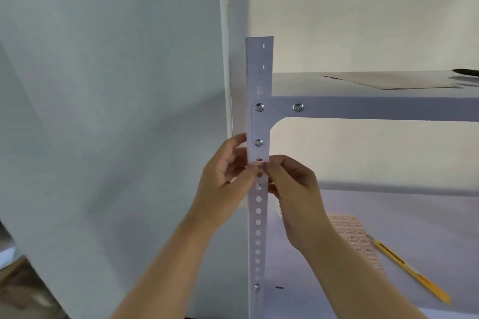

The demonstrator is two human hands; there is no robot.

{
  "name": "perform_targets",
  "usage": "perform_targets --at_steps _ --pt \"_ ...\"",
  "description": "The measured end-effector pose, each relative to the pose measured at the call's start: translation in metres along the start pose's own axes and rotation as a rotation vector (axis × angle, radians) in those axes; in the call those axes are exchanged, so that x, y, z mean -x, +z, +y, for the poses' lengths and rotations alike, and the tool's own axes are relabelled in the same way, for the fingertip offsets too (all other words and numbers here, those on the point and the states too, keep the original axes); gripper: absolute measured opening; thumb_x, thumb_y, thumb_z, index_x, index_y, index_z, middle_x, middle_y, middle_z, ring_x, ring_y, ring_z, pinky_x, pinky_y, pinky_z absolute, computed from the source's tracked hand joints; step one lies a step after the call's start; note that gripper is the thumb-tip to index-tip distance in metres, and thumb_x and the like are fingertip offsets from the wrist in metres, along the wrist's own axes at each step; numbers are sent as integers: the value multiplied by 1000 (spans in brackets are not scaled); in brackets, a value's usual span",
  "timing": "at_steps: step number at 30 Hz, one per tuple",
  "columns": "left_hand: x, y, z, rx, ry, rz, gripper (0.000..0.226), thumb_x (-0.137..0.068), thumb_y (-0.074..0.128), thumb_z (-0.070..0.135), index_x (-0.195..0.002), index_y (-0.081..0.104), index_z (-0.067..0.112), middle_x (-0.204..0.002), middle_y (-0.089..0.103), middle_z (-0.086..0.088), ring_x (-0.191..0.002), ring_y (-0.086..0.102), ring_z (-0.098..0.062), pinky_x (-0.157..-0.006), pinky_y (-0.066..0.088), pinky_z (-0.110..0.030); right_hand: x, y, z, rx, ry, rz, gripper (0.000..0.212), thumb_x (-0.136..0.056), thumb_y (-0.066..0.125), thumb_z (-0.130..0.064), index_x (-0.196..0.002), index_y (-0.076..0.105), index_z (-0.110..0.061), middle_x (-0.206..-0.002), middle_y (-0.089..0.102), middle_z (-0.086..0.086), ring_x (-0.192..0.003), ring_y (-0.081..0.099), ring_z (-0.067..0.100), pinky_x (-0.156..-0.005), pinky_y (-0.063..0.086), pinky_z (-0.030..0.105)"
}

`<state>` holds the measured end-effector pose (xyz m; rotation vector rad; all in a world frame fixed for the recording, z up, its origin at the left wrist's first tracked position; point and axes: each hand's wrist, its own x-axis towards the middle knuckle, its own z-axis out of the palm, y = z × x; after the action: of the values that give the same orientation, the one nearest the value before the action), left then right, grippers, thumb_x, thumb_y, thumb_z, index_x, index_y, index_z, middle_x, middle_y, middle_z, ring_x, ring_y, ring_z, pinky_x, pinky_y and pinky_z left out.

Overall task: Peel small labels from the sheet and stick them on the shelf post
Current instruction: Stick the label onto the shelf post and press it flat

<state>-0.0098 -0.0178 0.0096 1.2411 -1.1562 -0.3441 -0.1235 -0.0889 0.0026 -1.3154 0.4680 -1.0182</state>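
Observation:
A white perforated shelf post [259, 75] stands upright in the middle, with bolts and a row of round holes. A small label [258, 163] lies against the post just below the lower bolt. My left hand [223, 176] and my right hand [293, 184] meet at the post from either side, thumbs and fingertips pinched on the label's lower edge. The pink label sheet [355, 238] lies flat on the lower shelf, to the right of my right forearm, partly hidden by it.
A yellow utility knife [412, 272] lies on the lower shelf right of the sheet. The upper shelf [363, 107] carries a flat piece of cardboard [388, 80]. A white wall panel [103, 111] fills the left.

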Motion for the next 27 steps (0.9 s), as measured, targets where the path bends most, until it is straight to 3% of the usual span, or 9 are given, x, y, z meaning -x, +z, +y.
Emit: perform_targets --at_steps 4,8,15,19,27 --pt "-6 -2 -2 52 14 -6 46 -90 60 1 -130 58 24 -103 76 -4 -94 73 -19 -83 57 -27 -3 3 1 -46 28 -1 26 -82 58 -20 -86 68 4 -83 65 22 -78 58 27 -74 47 38" --pt "-10 -4 -3 92 21 -35 48 -91 61 -8 -127 59 24 -98 76 -5 -89 74 -19 -81 56 -25 -5 8 1 -97 50 18 36 -80 54 -17 -95 57 16 -93 56 42 -80 51 30 -74 41 43" --pt "-16 -6 -6 162 25 -68 48 -88 64 -9 -122 59 25 -94 75 -9 -83 73 -15 -77 56 -22 -7 14 0 -227 152 7 48 -78 53 -14 -112 51 20 -107 54 47 -89 52 33 -78 39 46" --pt "-19 -7 -7 191 31 -85 46 -82 67 3 -121 59 25 -93 75 -11 -83 72 -18 -77 56 -23 -8 16 0 -268 153 2 52 -75 54 -14 -111 47 22 -98 57 26 -88 51 33 -80 39 47" --pt "-21 -10 -7 212 23 -124 46 -81 66 5 -120 59 27 -94 76 -9 -84 74 -17 -79 57 -25 -6 24 -8 -305 157 30 59 -65 60 -18 -104 43 24 -100 51 22 -89 44 33 -80 34 47"
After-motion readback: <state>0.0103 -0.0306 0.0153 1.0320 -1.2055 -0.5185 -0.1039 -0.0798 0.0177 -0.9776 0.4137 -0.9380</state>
